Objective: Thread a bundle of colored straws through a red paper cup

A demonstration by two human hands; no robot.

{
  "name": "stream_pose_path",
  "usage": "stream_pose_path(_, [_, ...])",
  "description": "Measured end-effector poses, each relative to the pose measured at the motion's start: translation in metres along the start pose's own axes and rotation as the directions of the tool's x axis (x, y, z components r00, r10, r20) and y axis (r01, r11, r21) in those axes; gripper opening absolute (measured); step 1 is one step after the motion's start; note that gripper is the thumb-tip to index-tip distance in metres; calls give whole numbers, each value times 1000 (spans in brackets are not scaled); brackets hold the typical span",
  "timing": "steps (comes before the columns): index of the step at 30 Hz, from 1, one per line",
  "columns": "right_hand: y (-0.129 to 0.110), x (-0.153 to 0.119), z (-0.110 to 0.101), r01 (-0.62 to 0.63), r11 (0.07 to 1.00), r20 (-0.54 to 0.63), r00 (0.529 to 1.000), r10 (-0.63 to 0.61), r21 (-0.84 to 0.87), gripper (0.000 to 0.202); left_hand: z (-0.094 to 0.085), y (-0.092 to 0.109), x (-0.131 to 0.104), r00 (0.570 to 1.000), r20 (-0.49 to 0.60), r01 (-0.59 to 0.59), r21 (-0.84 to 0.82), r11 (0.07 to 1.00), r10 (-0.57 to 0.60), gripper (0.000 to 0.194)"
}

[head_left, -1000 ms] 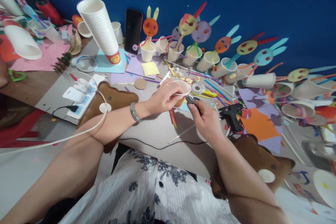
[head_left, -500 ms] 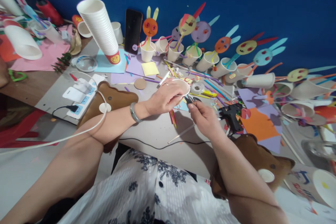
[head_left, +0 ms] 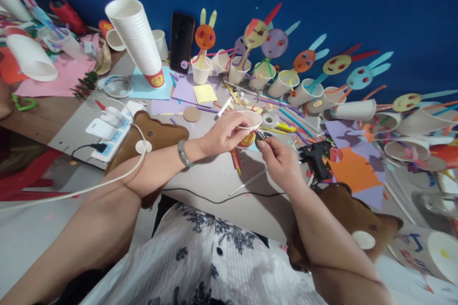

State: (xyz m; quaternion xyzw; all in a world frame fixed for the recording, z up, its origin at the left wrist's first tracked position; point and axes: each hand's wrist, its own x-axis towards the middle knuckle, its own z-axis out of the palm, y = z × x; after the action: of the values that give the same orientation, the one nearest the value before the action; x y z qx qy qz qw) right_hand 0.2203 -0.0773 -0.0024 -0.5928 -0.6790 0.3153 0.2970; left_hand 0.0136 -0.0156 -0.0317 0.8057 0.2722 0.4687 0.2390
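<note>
Now | left hand (head_left: 222, 134) grips paper cup (head_left: 248, 127) | right hand (head_left: 280, 162) pinches, probably, scissors (head_left: 259, 136) beside it.

You had open grey table (head_left: 214, 183) just below both hands, crossed only by a thin black cable (head_left: 222, 198) and a loose white stick (head_left: 246, 182). Beyond the hands, scattered straws (head_left: 282, 116) and a tape roll (head_left: 270, 120) crowded the surface, and a row of cups with paper faces (head_left: 265, 74) walled off the back. A black glue gun (head_left: 315, 157) blocked your right, a brown cushion (head_left: 150, 136) and power strip (head_left: 110, 131) your left, and the tall cup stack (head_left: 138, 40) leaned over the far left corner.
</note>
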Motion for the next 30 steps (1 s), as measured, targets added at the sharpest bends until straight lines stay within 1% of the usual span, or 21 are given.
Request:
stream_pose_path(2, [-2,-1,0,27,998,-45,999,-29,-59,56,0,1,0,999,10,35,-46,998,-35,18])
stream_pose_path(4, [-3,-2,1,36,996,-55,998,-40,-78,56,-1,2,1,998,17,55,-71,996,-54,19])
stream_pose_path(14, [-7,-4,-1,28,999,-24,999,-29,-43,56,0,1,0,997,21,70,-35,997,-69,26])
stream_pose_path(21, [-5,-4,-2,-20,999,22,1000,19,29,57,-2,3,1,999,32,2,54,999,-4,28])
stream_pose_path(27, [-2,-4,-1,-50,994,59,997,44,101,58,0,0,-1,995,10,-99,151,984,98,26])
stream_pose_path(30, [-2,-3,-2,-52,993,79,996,44,106,58,0,-1,-2,993,36,-121,196,973,116,27])
